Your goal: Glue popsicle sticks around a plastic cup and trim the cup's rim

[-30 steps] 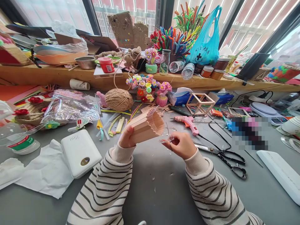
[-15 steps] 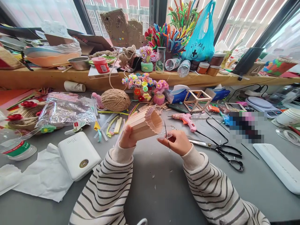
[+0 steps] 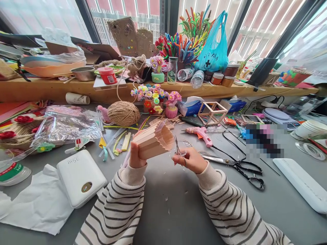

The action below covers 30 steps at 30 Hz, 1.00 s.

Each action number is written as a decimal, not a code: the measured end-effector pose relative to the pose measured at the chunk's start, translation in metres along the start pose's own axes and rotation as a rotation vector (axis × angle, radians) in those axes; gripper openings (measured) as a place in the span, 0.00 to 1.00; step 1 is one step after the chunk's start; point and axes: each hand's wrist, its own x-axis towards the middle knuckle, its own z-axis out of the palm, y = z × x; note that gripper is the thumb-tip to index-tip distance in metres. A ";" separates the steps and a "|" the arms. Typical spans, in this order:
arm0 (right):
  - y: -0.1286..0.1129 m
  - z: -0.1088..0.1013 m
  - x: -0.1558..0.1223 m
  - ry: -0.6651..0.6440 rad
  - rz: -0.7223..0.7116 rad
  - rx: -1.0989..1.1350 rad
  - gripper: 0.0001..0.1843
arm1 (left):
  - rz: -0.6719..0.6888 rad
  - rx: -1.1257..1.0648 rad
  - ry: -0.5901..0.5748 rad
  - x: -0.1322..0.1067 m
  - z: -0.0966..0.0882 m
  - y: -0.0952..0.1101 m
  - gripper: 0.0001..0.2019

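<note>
Since the earlier frame the right hand (image 3: 191, 159) has brought the small scissors (image 3: 177, 145) in toward the open end of the craft-stick tube (image 3: 154, 139), so the blade tips now stand just beside its rim, and both hands sit a little lower over the grey table (image 3: 173, 211). The left hand (image 3: 135, 153) is wrapped around the near end of the tube, thumb on top and fingers hidden underneath, holding it clear of the table and tilted so its open end faces right. The right hand is closed on the scissor handles with the blades pointing up and slightly left; whether the blades touch the wood cannot be told. Both sleeves are cream with dark stripes. A pink glue gun (image 3: 201, 133) lies just beyond the right hand, and large black-handled scissors (image 3: 240, 166) lie to its right. A ball of twine (image 3: 124, 113) sits behind the tube, near a bare wooden cube frame (image 3: 212, 113). A white power bank (image 3: 80, 177) rests on white paper (image 3: 38, 207) to the left
</note>
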 end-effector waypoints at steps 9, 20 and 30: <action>0.002 0.003 0.002 -0.009 0.176 0.282 0.20 | 0.112 -0.109 0.255 -0.002 -0.003 -0.001 0.23; 0.003 0.012 0.002 0.088 0.032 0.037 0.20 | 0.387 -0.004 0.271 -0.004 -0.005 -0.003 0.19; -0.001 0.012 0.000 0.130 -0.002 -0.221 0.19 | 0.494 0.044 0.245 -0.006 -0.006 -0.006 0.21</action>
